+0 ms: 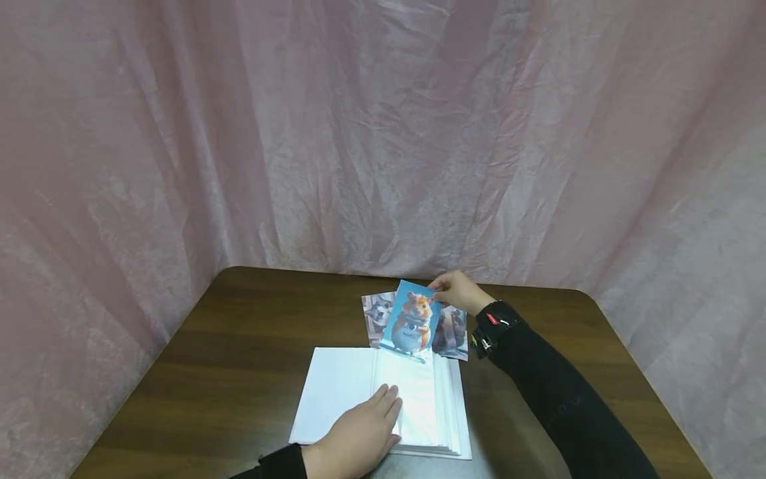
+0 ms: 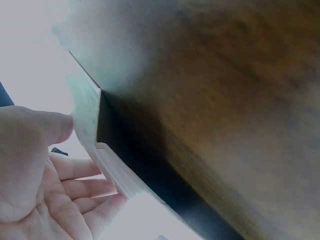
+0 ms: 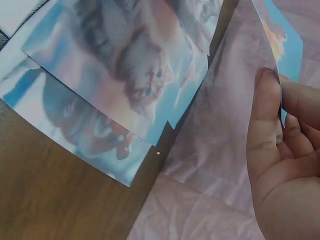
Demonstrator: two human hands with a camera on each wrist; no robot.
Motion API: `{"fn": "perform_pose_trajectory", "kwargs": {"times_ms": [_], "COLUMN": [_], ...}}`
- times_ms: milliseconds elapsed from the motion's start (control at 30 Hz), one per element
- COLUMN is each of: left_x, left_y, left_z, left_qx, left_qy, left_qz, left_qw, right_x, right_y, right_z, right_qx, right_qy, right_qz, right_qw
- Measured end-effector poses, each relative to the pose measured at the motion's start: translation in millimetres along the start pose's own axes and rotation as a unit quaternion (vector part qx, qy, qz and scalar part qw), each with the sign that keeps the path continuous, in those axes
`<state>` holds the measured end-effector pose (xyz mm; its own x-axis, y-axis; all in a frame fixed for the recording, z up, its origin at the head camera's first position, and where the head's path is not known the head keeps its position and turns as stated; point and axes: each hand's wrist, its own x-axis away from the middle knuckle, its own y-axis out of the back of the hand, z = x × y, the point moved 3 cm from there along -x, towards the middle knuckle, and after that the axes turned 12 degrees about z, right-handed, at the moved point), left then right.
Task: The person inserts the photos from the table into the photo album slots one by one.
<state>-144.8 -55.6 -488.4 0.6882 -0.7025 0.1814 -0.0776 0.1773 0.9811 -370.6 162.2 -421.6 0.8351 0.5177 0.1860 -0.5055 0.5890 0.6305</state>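
A picture card [image 1: 411, 316] with an orange hamster on a blue ground is lifted above the table's far half. At its upper right corner my right hand [image 1: 459, 291] pinches it between thumb and finger; the right wrist view shows the same card [image 3: 289, 55] nearly edge-on. An open white album [image 1: 341, 382] with clear-looking pages lies at the near side. My left hand [image 1: 362, 429] rests on it, fingers straight, near the inner fold. In the left wrist view that hand [image 2: 60, 185] is beside the album's edge [image 2: 122, 175].
Behind the held card lie several loose animal pictures, among them a grey cat print [image 1: 378, 313] and a darker print [image 1: 453, 332]. They overlap in the right wrist view, with a kitten picture [image 3: 145, 80] on top. A pink curtain [image 1: 383, 166] hangs behind the brown table [image 1: 239, 346].
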Motion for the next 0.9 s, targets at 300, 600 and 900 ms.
{"fn": "perform_pose_trajectory", "kwargs": {"times_ms": [300, 600, 900], "left_x": [-0.5, -2.0, -1.0], "left_y": [-1.1, -1.2, 0.5], "left_z": [0.0, -0.9, -1.1], "left_qx": [-0.021, -0.026, -0.011], "left_qy": [-0.011, -0.008, -0.007], "left_qz": [-0.012, -0.010, -0.007], "left_qw": [0.9996, 0.9996, 0.9999], "right_x": [-5.5, -9.0, -13.6], "right_y": [3.3, 3.1, -2.2], "right_z": [8.5, 15.5, 12.7], "right_qx": [-0.002, 0.001, -0.002], "right_qy": [-0.011, -0.009, -0.021], "right_qz": [0.026, 0.039, 0.065], "right_qw": [1.000, 0.999, 0.998]}}
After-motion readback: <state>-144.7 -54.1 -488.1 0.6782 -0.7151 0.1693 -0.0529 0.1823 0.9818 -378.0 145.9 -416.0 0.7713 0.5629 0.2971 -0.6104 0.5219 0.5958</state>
